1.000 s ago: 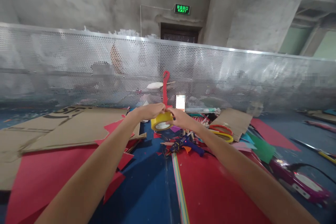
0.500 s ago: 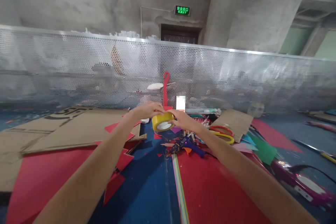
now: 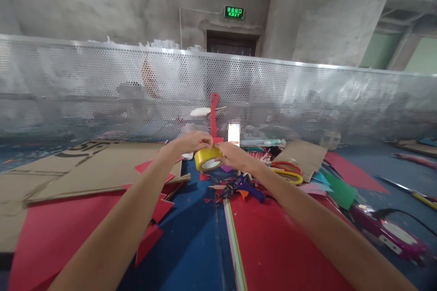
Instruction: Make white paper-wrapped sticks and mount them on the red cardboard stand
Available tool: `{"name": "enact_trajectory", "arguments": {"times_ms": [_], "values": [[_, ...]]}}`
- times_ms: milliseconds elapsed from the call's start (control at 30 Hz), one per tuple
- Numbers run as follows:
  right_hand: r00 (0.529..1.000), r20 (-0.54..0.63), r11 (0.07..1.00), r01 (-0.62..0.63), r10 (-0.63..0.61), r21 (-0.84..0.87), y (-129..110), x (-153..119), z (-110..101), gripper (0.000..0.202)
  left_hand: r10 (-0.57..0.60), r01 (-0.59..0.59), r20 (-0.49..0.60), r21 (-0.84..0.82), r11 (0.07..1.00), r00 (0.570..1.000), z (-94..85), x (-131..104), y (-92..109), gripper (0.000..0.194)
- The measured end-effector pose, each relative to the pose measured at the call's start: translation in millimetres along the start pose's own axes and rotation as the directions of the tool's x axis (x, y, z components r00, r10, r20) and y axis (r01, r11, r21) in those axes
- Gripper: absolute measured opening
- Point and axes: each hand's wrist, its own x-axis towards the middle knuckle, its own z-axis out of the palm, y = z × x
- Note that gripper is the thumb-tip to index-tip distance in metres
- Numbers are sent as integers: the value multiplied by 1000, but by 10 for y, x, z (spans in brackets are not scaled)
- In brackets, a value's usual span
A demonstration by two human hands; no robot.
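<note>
A roll of yellow packing tape point(image 3: 202, 160) is held up above the blue table, its pale inner core tilted toward me. My right hand point(image 3: 232, 155) grips it from the right, thumb at the core's opening and fingers over the rim. Along the top edge of the roll, my left hand point(image 3: 195, 141) has its fingers curled and pinched against the tape; a loose tape end cannot be made out. Just behind the hands stands a red paper strip point(image 3: 213, 118) with a curled top. Below the roll lies a blue hot glue gun point(image 3: 251, 189) among scraps.
Cardboard sheets point(image 3: 112, 163) and red paper point(image 3: 64, 232) lie at left. A red sheet point(image 3: 283, 241) covers the right front. Scissors with red and yellow handles point(image 3: 287, 175), green paper point(image 3: 339, 191) and a purple device point(image 3: 389, 234) are further right. A perforated metal panel point(image 3: 273, 95) borders the back.
The view has shifted slightly, so the scene sits a little further left. The roll has tilted a bit in my right hand, and my left fingers have curled more at its top edge.
</note>
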Motion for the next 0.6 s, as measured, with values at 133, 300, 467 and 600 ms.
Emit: {"name": "enact_trajectory", "arguments": {"times_ms": [133, 300, 467, 600], "values": [[1000, 18, 999, -2, 3, -39, -3, -2, -3, 39, -22, 22, -14, 43, 999, 1000, 65, 19, 43, 16], [1000, 0, 999, -14, 14, -49, -10, -6, -3, 36, -33, 33, -1, 73, 997, 999, 227, 26, -50, 14], [1000, -2, 999, -12, 12, -50, 51, -31, 7, 39, -22, 22, 39, 13, 1000, 999, 173, -28, -75, 16], [999, -8, 998, -40, 39, -39, 109, -49, 5, 51, -22, 22, 4, -67, 998, 1000, 69, -87, -65, 26]]}}
